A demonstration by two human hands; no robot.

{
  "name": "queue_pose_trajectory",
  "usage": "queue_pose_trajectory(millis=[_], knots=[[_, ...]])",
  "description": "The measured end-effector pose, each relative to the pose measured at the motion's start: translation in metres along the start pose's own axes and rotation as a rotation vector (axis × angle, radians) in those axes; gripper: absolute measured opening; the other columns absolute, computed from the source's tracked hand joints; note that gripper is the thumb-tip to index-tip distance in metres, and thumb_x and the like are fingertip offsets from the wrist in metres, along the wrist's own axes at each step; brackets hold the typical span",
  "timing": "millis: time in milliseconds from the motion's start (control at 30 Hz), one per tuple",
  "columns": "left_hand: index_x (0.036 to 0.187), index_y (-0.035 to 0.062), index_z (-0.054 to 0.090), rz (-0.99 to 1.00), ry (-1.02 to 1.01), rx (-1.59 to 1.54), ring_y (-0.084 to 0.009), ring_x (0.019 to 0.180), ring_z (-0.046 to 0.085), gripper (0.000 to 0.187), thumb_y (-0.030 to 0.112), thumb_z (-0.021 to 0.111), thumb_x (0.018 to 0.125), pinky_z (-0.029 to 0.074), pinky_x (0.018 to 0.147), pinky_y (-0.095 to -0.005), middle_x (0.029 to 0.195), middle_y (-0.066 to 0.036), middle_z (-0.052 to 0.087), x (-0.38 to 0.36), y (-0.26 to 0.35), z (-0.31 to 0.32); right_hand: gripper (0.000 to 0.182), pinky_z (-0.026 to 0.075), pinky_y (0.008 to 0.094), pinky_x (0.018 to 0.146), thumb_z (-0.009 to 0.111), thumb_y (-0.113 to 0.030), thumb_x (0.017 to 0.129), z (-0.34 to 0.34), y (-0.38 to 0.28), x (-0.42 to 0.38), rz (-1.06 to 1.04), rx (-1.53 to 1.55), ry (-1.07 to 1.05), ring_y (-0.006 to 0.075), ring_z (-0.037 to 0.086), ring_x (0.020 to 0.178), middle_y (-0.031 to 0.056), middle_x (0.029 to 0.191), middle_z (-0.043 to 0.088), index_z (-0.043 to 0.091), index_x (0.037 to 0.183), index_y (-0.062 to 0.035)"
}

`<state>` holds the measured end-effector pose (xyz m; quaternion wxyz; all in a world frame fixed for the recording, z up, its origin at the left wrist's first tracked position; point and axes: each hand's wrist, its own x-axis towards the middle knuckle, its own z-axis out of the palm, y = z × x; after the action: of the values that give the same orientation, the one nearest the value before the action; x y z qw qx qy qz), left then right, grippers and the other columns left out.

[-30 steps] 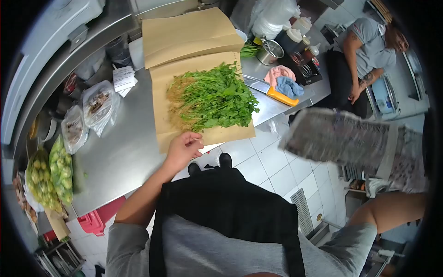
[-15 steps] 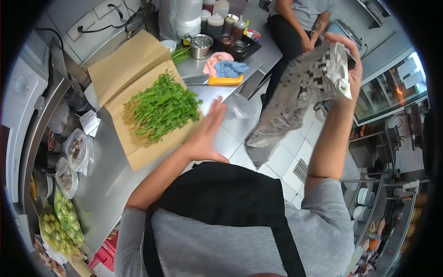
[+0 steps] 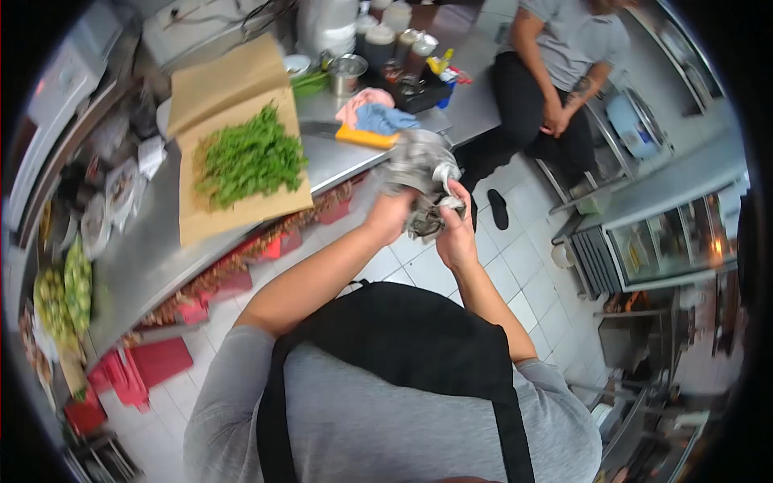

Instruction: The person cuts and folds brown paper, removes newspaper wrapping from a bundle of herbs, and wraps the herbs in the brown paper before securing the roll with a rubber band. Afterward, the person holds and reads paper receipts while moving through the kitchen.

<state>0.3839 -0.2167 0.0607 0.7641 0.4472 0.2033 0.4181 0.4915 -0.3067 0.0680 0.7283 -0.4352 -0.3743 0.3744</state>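
Note:
A crumpled sheet of grey printed paper, which looks like newspaper [image 3: 420,157], is bunched up between my two hands in front of my apron. My left hand [image 3: 390,217] closes on its left side, with the fingers partly hidden and blurred. On the other side my right hand [image 3: 457,233] grips the lower, whitish part. To the left, a pile of leafy green herbs [image 3: 250,157] with pale roots lies on a creased sheet of brown paper or cardboard [image 3: 197,225]. Just beyond the newspaper is a knife with a yellow handle [image 3: 366,137].
Pink and blue cloths [image 3: 386,118], a metal pot [image 3: 348,75] and sauce bottles [image 3: 380,44] stand along the steel counter [image 3: 141,278]. Bags of green produce [image 3: 76,286] sit far left. A person [image 3: 555,72] sits at the back; a glass-door fridge [image 3: 672,245] is at right.
The newspaper, hanging long from my raised right hand before, is now crumpled between both hands. My right hand has come down and inward; my left has closed on it. The view has shifted.

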Motion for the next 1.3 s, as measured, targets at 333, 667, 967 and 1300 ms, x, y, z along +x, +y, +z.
queue_pose_trajectory(millis=[333, 667, 967, 1300], knots=[[0.145, 0.0123, 0.014, 0.594, 0.241, 1.019, -0.0359, 0.136, 0.013, 0.117, 0.049, 0.081, 0.056, 0.017, 0.109, -0.0461, 0.147, -0.02, 0.011, -0.125, 0.057, -0.009, 0.036, 0.041, 0.0456, 0.097, 0.046, -0.016, 0.087, 0.026, -0.034, 0.08, 0.39, 0.745, -0.079, 0.029, 0.051, 0.113, 0.0149, 0.12, 0.055, 0.051, 0.119, 0.0004], [0.135, 0.0046, 0.031, 0.723, 0.927, 0.201, -0.0203, 0.12, 0.038, 0.076, 0.043, 0.067, 0.079, 0.031, 0.101, -0.0324, 0.13, -0.008, 0.04, -0.248, 0.064, -0.036, 0.038, 0.036, 0.0424, 0.1, 0.057, -0.018, 0.083, 0.178, 0.007, -0.101, -0.618, -0.385, -1.136, 0.0325, 0.04, 0.123, 0.019, 0.135, 0.036, 0.048, 0.117, -0.0063], [0.11, 0.011, 0.054, 0.756, 1.372, -0.465, -0.0167, 0.083, 0.061, 0.027, 0.014, 0.062, 0.083, 0.051, 0.069, -0.0334, 0.094, -0.005, 0.06, -0.467, 0.027, -0.084, 0.087, 0.019, 0.051, 0.106, 0.074, -0.034, 0.068, 0.261, 0.013, -0.233, -0.746, -0.348, -1.819, 0.0378, 0.023, 0.133, 0.0204, 0.144, 0.025, 0.03, 0.138, -0.0062], [0.09, 0.0084, 0.068, -1.002, 2.095, 0.667, -0.0323, 0.077, 0.063, 0.041, 0.043, 0.045, 0.089, 0.049, 0.07, -0.0441, 0.081, -0.015, 0.065, -0.806, -0.079, 0.112, 0.058, 0.04, 0.0365, 0.094, 0.067, -0.024, 0.08, 0.188, 0.219, -0.302, 0.156, -1.056, -2.161, 0.0304, 0.052, 0.11, 0.0203, 0.12, 0.053, 0.044, 0.129, -0.0026]])
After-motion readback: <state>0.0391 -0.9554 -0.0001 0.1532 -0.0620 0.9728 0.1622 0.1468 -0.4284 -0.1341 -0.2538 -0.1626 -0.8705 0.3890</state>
